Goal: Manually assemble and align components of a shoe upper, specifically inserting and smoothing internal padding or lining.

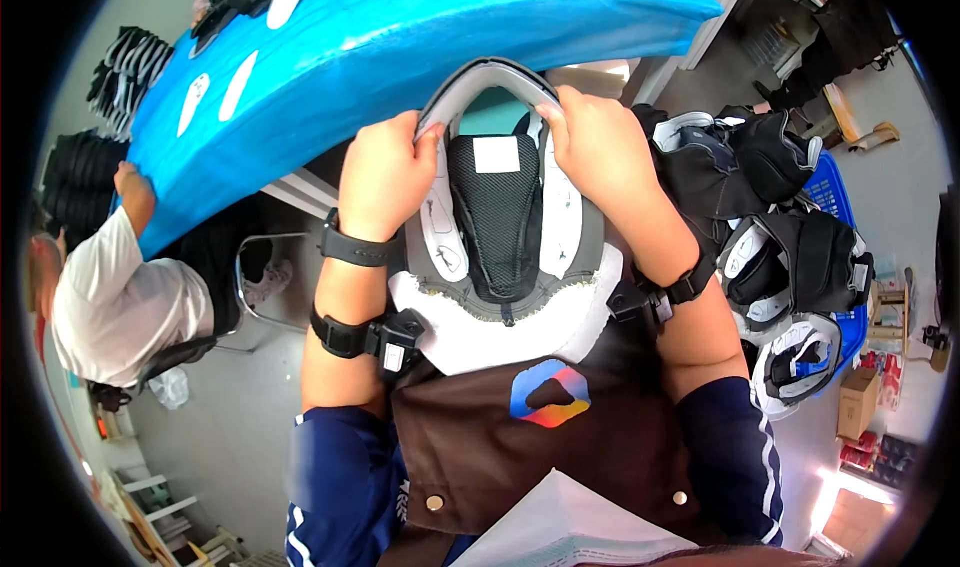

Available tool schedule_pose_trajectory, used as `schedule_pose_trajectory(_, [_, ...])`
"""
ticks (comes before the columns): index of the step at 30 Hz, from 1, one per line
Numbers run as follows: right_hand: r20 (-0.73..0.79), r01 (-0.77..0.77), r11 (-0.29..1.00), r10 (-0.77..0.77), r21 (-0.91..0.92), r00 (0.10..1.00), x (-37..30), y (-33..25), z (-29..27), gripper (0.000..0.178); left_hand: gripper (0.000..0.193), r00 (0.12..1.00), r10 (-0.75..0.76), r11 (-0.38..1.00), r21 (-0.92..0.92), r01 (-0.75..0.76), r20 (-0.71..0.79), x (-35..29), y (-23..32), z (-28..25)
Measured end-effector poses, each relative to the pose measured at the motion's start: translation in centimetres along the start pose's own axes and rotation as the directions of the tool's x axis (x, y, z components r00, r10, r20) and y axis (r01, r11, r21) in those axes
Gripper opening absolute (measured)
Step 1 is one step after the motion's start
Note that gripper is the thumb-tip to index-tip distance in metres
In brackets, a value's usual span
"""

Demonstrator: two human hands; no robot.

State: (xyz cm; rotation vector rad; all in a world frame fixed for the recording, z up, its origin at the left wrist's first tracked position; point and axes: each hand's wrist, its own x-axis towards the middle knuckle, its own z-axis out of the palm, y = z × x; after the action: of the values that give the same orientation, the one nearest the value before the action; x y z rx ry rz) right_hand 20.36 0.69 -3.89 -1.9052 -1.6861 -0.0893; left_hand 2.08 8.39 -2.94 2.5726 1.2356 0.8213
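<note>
Both my hands hold up a shoe upper point(497, 267) in front of my chest, its opening facing me. My left hand point(385, 179) grips the left side of its curved grey collar, thumb inside the rim. On the opposite side, my right hand point(603, 145) pinches the collar the same way. Between them hangs a black mesh tongue point(492, 212) with a white label point(496, 155). White lining strips run down both sides of the tongue. A broad white piece point(500, 335) spreads out at the end nearest my body, against my brown apron point(450, 437).
A table under a blue cover point(420, 67) stands ahead, with white sole-shaped pieces point(238, 85) on it. More shoe uppers point(790, 257) are heaped over a blue basket point(848, 317) at right. A person in a white shirt point(140, 297) sits at left; stacked uppers point(130, 77) lie beyond.
</note>
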Motion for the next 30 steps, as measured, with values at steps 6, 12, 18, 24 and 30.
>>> schedule_pose_trajectory(6, [-0.013,0.032,0.999,-0.032,-0.010,0.999,-1.7,1.5,2.3,0.020,0.027,0.995,0.033,0.999,0.006,-0.033,0.092,-1.0,-1.4,2.4])
schedule_pose_trajectory(12, [-0.013,0.034,0.989,-0.037,-0.142,0.999,-3.8,0.8,3.8,0.019,0.017,0.993,0.076,0.989,0.117,-0.086,0.088,-2.5,0.3,4.3])
schedule_pose_trajectory(18, [-0.038,0.060,0.989,-0.065,-0.132,0.997,-3.4,0.7,5.1,0.019,0.020,0.994,0.081,0.987,0.132,-0.091,0.076,-2.5,1.7,4.9])
schedule_pose_trajectory(24, [-0.009,0.001,0.999,-0.002,-0.054,1.000,-3.3,2.2,4.0,0.019,0.023,0.994,0.058,0.996,0.063,-0.064,0.096,-1.5,0.5,4.1])
schedule_pose_trajectory(30, [-0.051,-0.103,0.975,0.115,0.196,0.992,-6.6,6.0,6.3,0.023,0.045,0.912,0.029,0.786,-0.555,-0.273,-0.409,4.1,-5.6,0.6])
